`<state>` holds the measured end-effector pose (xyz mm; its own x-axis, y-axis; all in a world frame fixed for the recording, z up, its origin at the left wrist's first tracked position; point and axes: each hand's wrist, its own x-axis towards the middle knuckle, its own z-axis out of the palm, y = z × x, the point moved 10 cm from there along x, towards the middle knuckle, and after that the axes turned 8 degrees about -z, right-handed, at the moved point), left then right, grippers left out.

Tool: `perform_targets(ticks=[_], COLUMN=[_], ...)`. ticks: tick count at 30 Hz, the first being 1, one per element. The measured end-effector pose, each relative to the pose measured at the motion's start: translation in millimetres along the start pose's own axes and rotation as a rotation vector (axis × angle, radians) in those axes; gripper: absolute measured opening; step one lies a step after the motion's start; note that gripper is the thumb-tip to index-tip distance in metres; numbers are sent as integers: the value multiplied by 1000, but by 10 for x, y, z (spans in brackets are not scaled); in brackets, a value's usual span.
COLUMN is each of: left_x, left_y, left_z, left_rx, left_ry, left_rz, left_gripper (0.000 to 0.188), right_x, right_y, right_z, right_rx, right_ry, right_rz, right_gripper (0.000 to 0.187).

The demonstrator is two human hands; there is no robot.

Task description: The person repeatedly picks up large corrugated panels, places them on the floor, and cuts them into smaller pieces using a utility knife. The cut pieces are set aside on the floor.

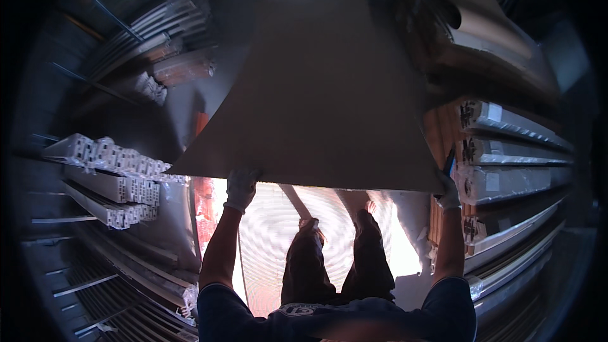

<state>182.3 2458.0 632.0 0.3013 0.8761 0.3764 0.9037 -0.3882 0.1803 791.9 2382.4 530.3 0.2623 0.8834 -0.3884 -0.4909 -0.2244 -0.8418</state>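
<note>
A large flat brown board stretches away in front of me, its near edge lying across the view at about knee level in the picture. My left hand, in a pale glove, is closed on that edge, left of its middle. At the right corner my right hand, also gloved, is closed on the board's side. A small blue and black thing shows beside the right hand; I cannot make out what it is. The fingers under the board are hidden.
Racks of white plastic-wrapped profiles stand close on the left. On the right are stacked long wrapped packs, with a curled brown sheet above. Beneath my feet lies a brightly lit pale sheet. An orange-red post stands left.
</note>
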Motion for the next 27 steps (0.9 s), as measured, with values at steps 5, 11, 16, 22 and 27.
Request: perform_targets(ticks=[5, 11, 16, 22, 27], left_x=[-98, -764, -1420, -2275, -3028], left_y=[390, 1130, 1724, 2068, 2294], left_z=[-1498, -2922, -3395, -3584, -3476], left_rx=[-76, -90, -153, -205, -196], left_ry=[31, 267, 267, 324, 227], left_rz=[18, 77, 153, 161, 148], left_gripper=[29, 22, 21, 21, 15], right_x=[-1330, -2742, -3369, -4410, -5286], right_y=[-849, -1237, -1242, -1076, -474], right_z=[602, 567, 410, 457, 413], right_rx=[303, 602, 333, 385, 449], right_ry=[137, 402, 124, 171, 389], right_rz=[-155, -341, -304, -360, -299], right_gripper=[35, 49, 14, 44, 54])
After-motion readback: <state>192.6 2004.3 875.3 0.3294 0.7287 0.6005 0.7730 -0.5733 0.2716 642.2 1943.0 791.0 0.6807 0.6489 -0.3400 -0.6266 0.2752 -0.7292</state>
